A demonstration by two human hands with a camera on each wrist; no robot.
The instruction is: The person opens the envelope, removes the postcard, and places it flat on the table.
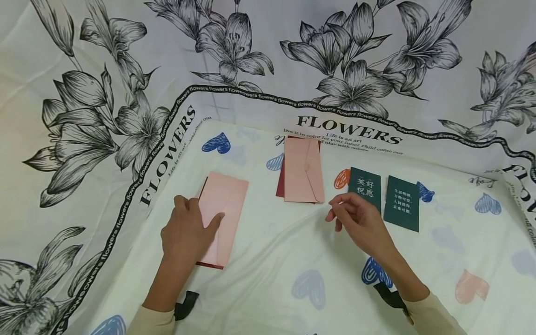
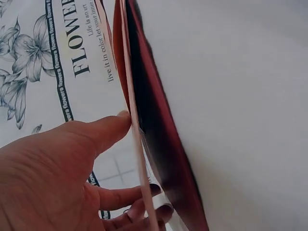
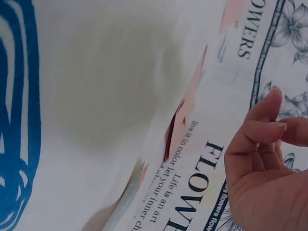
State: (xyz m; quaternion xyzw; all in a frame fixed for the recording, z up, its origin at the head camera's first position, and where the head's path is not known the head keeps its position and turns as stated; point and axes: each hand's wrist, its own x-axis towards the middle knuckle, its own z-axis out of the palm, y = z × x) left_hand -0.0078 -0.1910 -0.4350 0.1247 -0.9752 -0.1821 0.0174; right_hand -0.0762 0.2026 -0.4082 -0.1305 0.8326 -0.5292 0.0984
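Beige cloth sleeve (image 1: 433, 315) | left hand (image 1: 185, 235) pinches rectangular pink paper envelope (image 1: 231, 209) | right hand (image 1: 362, 221) loosely curled, free

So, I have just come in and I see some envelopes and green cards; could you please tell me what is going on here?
A person is handling stationery on a patterned cloth. The left hand pinches a pink envelope, with a dark red piece beneath it. The right hand holds nothing, its fingers loosely curled. Farther away, a second pink envelope lies over another dark red piece, and two green cards lie side by side to its right.
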